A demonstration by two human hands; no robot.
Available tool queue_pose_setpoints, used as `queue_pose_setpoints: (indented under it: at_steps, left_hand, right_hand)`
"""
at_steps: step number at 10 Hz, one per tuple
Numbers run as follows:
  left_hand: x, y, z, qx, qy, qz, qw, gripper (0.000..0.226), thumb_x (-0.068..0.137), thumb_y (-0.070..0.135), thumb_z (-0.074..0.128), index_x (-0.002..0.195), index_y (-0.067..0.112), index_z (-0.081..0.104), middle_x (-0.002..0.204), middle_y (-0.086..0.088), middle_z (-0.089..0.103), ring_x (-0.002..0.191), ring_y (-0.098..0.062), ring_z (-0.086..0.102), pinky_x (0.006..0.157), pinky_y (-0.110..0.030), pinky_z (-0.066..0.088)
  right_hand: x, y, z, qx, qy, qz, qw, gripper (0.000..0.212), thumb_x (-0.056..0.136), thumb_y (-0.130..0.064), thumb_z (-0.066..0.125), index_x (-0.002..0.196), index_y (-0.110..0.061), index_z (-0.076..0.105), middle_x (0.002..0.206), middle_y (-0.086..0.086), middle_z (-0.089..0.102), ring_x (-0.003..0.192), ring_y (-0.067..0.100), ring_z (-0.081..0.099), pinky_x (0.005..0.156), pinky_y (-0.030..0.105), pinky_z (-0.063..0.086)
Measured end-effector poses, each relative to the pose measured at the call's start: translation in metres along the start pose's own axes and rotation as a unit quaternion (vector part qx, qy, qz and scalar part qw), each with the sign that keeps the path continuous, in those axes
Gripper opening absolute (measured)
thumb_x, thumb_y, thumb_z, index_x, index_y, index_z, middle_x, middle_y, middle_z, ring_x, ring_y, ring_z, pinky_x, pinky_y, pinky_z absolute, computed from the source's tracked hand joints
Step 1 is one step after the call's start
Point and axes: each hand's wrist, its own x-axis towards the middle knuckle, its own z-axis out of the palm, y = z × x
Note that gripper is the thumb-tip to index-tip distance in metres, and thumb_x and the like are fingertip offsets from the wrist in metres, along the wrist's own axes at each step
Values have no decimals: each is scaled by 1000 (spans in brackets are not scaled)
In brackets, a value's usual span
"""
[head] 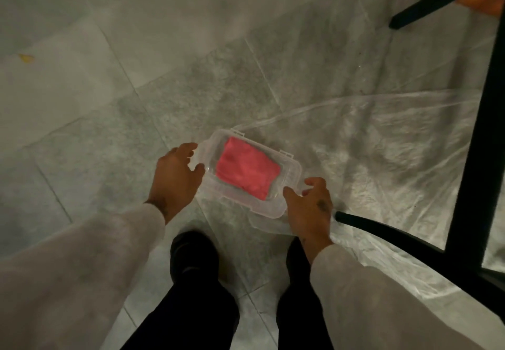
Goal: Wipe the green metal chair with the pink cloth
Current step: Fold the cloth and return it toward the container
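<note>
My left hand (175,174) and right hand (308,204) grip opposite ends of the clear lidded box (289,169) where the folded pink cloth (247,170) lies, soft and light, best pinched by a folded edge.

Grey tiled floor (82,81), clear plastic sheet (382,144) (crinkled), chair legs (470,136)

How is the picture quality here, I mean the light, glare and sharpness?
Head view: dim light; soft overall blur; glare on the plastic sheet; wide-angle bending of the dark chair frame; the pink cloth in the clear box stays readable between both hands.
</note>
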Motion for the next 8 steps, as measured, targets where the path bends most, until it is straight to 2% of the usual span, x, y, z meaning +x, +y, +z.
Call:
queue_pose_setpoints:
  at_steps: [1,2,3,4,5,6,7,8]
  left_hand:
    - [5,-8,2,-21,-56,-39,997,38,86,17,68,124,17,62,112,-5,70,90,-13,66,79,-16,48]
    - [5,-10,2,-57,-60,-54,995,30,84,8,67,113,15,69,101,-5,74,82,-18,70,91,-37,53]
    - [-1,-13,4,-50,-47,-61,996,33,81,3,66,113,13,70,101,-6,74,86,-21,71,93,-42,52]
    - [-10,-12,8,-68,-25,-77,994,36,80,4,67,114,14,69,101,-5,74,86,-21,71,88,-40,56]
    - [-19,-9,15,-85,-22,-72,993,35,79,3,67,113,14,70,100,-5,74,83,-19,71,85,-36,57]
    - [-20,-3,22,-76,-33,-67,994,35,80,3,65,112,17,69,102,-2,74,85,-13,68,78,-21,54]
    - [-17,-2,26,-60,-40,-60,996,38,81,6,65,117,18,66,108,-1,71,80,-2,58,62,3,37]
    - [-21,10,15,-34,-66,-64,995,49,85,14,66,132,19,54,126,-5,63,91,-10,60,78,-14,45]
  right_hand:
    - [9,5,5,-60,-61,8,996,54,89,-31,64,134,-18,38,124,12,58,106,28,56,81,32,41]
    - [12,7,8,-112,-39,-50,992,40,90,-19,61,126,-13,44,111,13,65,96,26,59,77,27,39]
    - [11,5,4,-126,-5,-81,989,34,89,-6,57,122,-11,51,102,13,67,85,22,58,74,25,42]
    - [12,4,-4,-105,11,-99,990,37,88,-3,57,124,-10,56,103,12,69,88,23,62,77,25,48]
    - [14,4,-11,-100,17,-92,991,41,88,-2,56,129,-11,56,113,12,66,100,27,63,88,33,53]
    - [17,7,-17,-130,-6,-73,989,46,88,-1,54,133,-10,52,119,13,63,105,27,60,89,31,50]
    - [14,12,-20,-132,-36,-80,987,50,87,-2,55,136,-9,49,123,12,61,107,26,57,89,29,46]
    - [-1,10,-29,-138,-49,-98,984,56,88,-9,56,142,-12,43,131,10,56,120,28,52,98,34,42]
